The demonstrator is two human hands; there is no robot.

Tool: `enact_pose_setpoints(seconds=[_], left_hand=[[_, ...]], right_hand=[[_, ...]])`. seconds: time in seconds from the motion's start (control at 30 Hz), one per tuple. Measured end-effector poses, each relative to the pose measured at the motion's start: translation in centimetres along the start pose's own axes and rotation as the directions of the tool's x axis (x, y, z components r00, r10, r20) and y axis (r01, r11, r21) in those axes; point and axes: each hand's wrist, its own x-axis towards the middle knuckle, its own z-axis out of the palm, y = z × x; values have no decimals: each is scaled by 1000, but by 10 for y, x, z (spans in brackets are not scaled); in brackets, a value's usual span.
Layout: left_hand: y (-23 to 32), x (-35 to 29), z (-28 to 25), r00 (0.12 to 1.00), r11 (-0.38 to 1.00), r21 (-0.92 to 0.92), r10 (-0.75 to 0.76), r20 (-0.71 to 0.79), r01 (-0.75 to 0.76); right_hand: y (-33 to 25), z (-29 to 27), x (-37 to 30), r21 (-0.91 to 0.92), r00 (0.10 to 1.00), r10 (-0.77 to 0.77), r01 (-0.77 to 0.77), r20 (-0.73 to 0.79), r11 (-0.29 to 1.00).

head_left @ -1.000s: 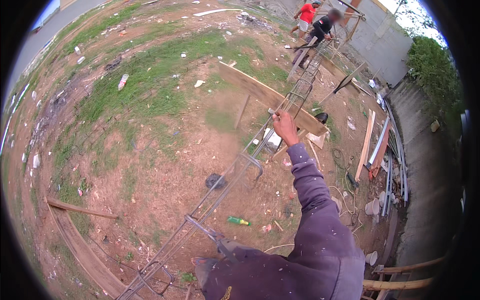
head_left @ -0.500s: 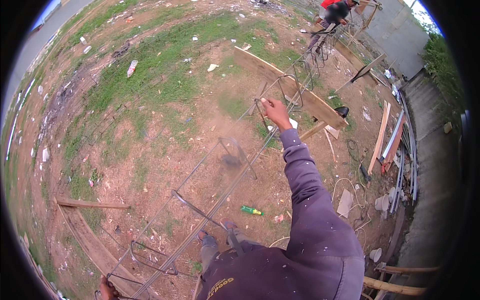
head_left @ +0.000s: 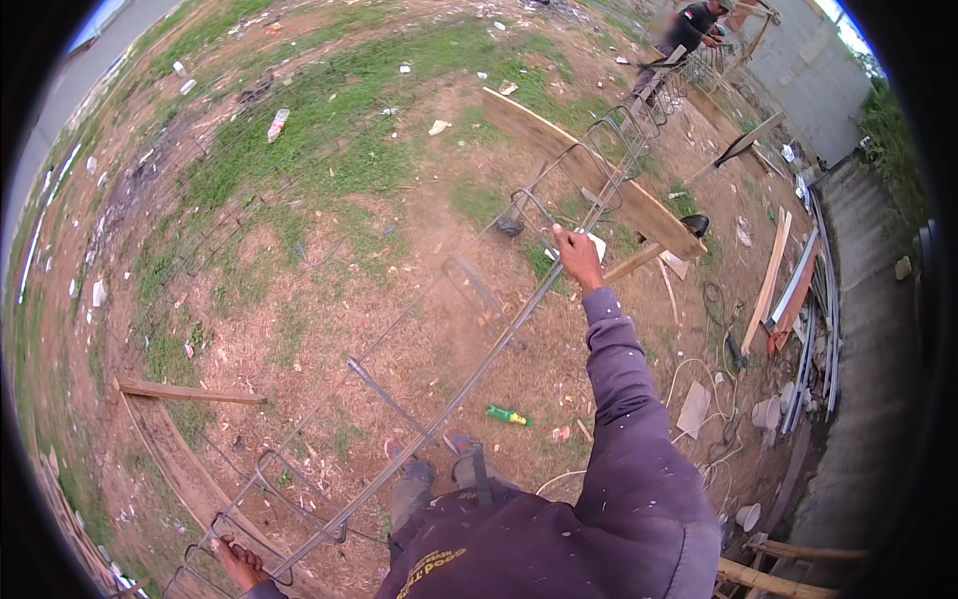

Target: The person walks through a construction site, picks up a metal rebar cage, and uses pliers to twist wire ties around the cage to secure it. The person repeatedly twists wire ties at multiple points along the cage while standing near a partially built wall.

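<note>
A long rebar cage (head_left: 454, 397) of thin steel bars and bent rectangular stirrups runs diagonally from lower left to upper right in front of me. My right hand (head_left: 581, 258) is closed on its near side, fingers around the steel where a stirrup (head_left: 532, 204) meets the long bars; which piece it grips I cannot tell. My left hand (head_left: 238, 561), at the lower left, has its fingers curled on the cage beside an end stirrup. Another stirrup (head_left: 391, 394) spans the bars between my hands.
A wooden plank (head_left: 599, 180) supports the cage's far part; another board (head_left: 175, 449) lies lower left. A co-worker (head_left: 689, 35) stands at the far end. A green bottle (head_left: 508, 414) lies near my feet. Planks and pipes (head_left: 820, 299) lie along the right wall.
My right hand has moved from the cage's far bar to its near side. My left hand has come further into view along the cage. The co-worker's posture has shifted.
</note>
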Motion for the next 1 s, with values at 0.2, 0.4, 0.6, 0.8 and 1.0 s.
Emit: enact_pose_setpoints(seconds=[0.2, 0.4, 0.6, 0.8, 1.0], left_hand=[[-2, 9, -26, 995, 982, 172, -92, 50, 82], [-14, 25, -32, 941, 940, 211, -301, 156, 266], [-48, 16, -6, 981, 915, 359, 151, 124, -186], [-34, -1, 18, 990, 869, 488, 131, -60, -85], [-4, -99, -16, 933, 763, 605, 348, -89, -227]], right_hand=[[-3, -62, -38, -207, 987, 139, -118, 87, 971], [48, -76, -73, -197, 998, -49, 54, 32, 979], [102, -8, -32, -274, 942, -315, 334, 112, 902], [32, 8, -48, -553, 966, -260, 217, 0, 805], [-168, 43, -244, -219, 660, -748, 721, -70, 657]])
